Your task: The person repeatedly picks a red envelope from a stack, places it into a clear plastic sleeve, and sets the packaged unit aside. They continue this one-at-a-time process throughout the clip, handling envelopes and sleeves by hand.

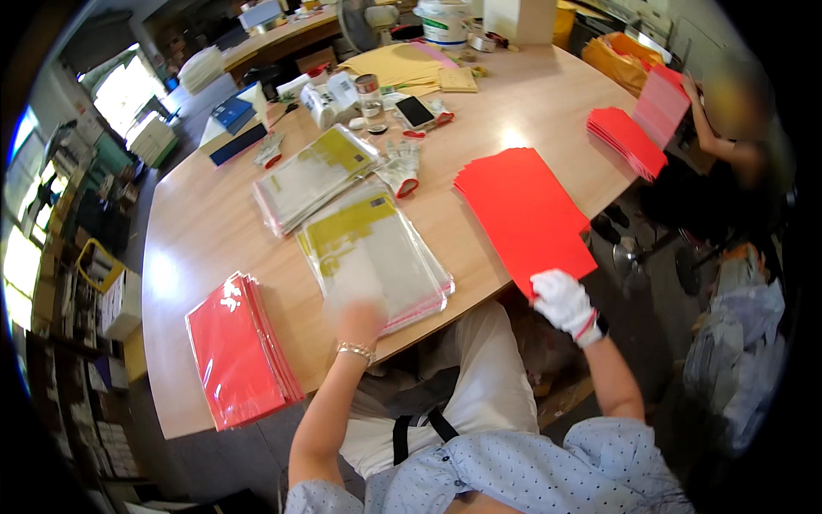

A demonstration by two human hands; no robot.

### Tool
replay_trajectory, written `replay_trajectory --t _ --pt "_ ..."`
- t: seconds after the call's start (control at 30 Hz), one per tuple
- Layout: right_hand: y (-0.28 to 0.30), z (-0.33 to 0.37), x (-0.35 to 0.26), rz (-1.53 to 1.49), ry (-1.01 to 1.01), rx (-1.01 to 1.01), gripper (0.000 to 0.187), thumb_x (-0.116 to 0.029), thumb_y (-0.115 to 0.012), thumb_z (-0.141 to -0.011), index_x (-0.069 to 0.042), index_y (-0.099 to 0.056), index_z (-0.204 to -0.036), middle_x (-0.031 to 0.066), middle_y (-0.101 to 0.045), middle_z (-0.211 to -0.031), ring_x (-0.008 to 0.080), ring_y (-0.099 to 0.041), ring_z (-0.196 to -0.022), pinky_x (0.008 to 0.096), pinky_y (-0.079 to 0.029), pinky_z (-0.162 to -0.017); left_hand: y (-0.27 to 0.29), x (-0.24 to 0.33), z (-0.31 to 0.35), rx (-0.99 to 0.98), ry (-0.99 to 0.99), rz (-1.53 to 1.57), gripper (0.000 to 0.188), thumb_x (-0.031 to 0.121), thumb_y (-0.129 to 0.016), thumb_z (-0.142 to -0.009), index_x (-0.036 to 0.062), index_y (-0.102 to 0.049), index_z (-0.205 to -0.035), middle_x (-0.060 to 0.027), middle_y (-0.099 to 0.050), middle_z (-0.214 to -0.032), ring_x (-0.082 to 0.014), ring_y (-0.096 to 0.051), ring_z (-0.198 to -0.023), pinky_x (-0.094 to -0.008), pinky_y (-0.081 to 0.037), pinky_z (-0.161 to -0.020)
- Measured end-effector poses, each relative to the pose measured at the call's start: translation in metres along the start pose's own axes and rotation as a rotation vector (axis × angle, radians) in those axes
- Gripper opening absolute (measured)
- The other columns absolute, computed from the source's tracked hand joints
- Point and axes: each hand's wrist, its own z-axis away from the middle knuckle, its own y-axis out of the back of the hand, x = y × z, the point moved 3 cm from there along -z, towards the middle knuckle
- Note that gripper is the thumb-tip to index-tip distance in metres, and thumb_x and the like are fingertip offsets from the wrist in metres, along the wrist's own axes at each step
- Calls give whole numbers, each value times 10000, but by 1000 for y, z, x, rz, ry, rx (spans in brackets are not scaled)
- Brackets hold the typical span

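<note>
Fisheye head cam, dn twd hands (562, 302)

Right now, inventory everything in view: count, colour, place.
table: one, light wood, centre
nearer bag pile: one, clear with olive-yellow print, front middle
farther bag pile: one, same colours, behind it
card stack: one, red, right, overhanging near edge
wrapped stack: one, red, front left
co-worker: one, dark clothing, far right
fanned stack: one, red, beside co-worker
phone: one, dark screen, far middle
jar: one, clear, left of phone
loose gloves: at least two, off-white and red, mid-table
yellow sheets: several, pale yellow, far end
bucket: one, white, far edge
sack: one, orange-yellow, behind table's right
left hand: one, blurred, over nearer bag pile, grip unclear
right hand: one, white-gloved, at card stack's corner
</note>
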Motion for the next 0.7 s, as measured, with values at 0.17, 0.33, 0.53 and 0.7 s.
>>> replay_trajectory --t 0.17,0.33,0.53,0.7 --pt "-71 122 47 -973 -784 814 181 -193 -644 -806 -86 -550 -916 60 -578 -913 192 -555 -772 287 -448 -617 -3 -9 -18 130 40 -56 183 194 -529 -801 60 -649 -768 -130 -628 -780 -282 -597 -715 -421 -476 -663" --pt "-60 62 42 -1788 -1336 635 100 -223 -465 -893 -130 -501 -905 -2 -492 -688 101 -422 -471 218 -327 -394 -1 -36 -26 -49 -166 -135 234 263 -543 -813 57 -652 -828 -131 -631 -826 -275 -608 -732 -412 -491 -651" --pt "17 49 -20 -1492 -881 542 265 -94 -409 -865 -70 -499 -1112 -9 -493 -720 73 -434 -491 204 -350 -394 17 -39 -21 28 -84 82 245 280 -549 -820 57 -646 -848 -139 -632 -844 -274 -613 -741 -430 -490 -624" --pt "6 79 -93 -1828 -775 28 362 -98 -473 -830 14 -485 -1173 73 -610 -985 117 -588 -695 231 -470 -552 -8 -51 -21 -33 -173 -47 256 294 -588 -792 48 -641 -836 -134 -627 -815 -273 -606 -734 -425 -480 -626"
